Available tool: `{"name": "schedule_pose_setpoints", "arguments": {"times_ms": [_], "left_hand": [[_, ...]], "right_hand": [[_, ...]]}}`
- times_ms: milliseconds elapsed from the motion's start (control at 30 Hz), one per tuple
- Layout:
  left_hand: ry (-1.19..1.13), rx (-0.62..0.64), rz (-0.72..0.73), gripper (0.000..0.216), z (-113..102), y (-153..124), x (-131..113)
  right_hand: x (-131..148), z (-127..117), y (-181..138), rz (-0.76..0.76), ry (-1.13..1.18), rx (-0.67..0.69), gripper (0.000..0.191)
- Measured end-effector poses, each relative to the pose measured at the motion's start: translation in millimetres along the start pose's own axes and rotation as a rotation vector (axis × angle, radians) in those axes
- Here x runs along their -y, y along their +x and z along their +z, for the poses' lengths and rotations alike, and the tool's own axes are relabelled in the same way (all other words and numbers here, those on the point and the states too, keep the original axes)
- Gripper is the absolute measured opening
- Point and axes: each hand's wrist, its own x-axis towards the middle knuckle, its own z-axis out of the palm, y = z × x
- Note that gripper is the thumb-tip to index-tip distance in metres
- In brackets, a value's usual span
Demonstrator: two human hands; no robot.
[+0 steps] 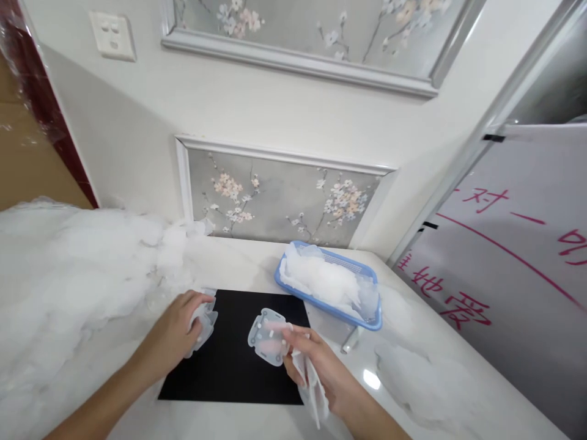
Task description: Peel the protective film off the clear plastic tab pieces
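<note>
Seen from above: a pale, glossy bench (229, 260) set against a white wall (298, 116), with a black mat (238, 376) lying flat near the front.

At the mat's left edge, left hand (177, 327), curled narrow, thumb and fingers closed on a small bunch of clear plastic pieces (210, 324). Cannot tell how many, nor whether touching the mat underneath.

Over the mat's right part, right hand (321, 360), full. Pinched at its near side and held out toward the middle of the mat: a translucent plate (266, 337), squarish, with rounded corners, slots along the edges and small pale spots on the face. Tucked lower in the same hand: a sheaf of whitish sheets (312, 391), loose ends hanging down. Hands well apart, bare black between.

Just past the mat's far right corner: a blue basket (280, 283), set at a slant, heaped with white filmy pieces (321, 278). Near its front edge, a short pale stick (351, 340). Farther right, a loose whitish patch (422, 391), outline faint. To the left, a large white heap (92, 263), reaching the wall; single pieces too blurred to tell.

Beyond: framed floral panels (275, 195), a switch plate (112, 36) at upper left, a white board (527, 354) with red handwriting at right.
</note>
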Motion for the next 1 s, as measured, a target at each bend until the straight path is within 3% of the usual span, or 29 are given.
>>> {"name": "schedule_pose_setpoints", "arguments": {"times_ms": [67,133,233,300,433,533,633,767,1000], "left_hand": [[0.342,-0.043,0.004,0.039,-7,0,3],[0.599,0.027,-0.082,0.046,-7,-3,6],[0.765,0.154,-0.145,0.050,3,-7,12],[0.804,0.141,-0.073,0.048,11,-6,18],[0.730,0.059,0.137,0.043,21,-1,23],[0.668,0.034,0.205,0.039,27,1,22],[0.664,0.027,0.197,0.038,33,1,26],[0.698,0.001,0.167,0.038,38,0,35],[0.777,-0.007,0.148,0.040,40,0,34]], "right_hand": [[2,-1,0,0.002,-0.019,0.035,0.041],[1,0,-1,-0.007,-0.044,0.067,0.041],[3,2,-1,-0.055,-0.113,0.028,0.043],[14,-3,1,-0.169,-0.250,-0.063,0.043],[61,-32,19,-0.486,-0.827,-0.379,0.038],[99,-56,50,-0.466,-0.941,-0.520,0.030],[119,-72,82,-0.422,-1.038,-0.674,0.021],[125,-97,95,-0.450,-1.072,-0.781,0.032],[95,-167,57,-0.398,-0.910,-0.950,0.044]]}}
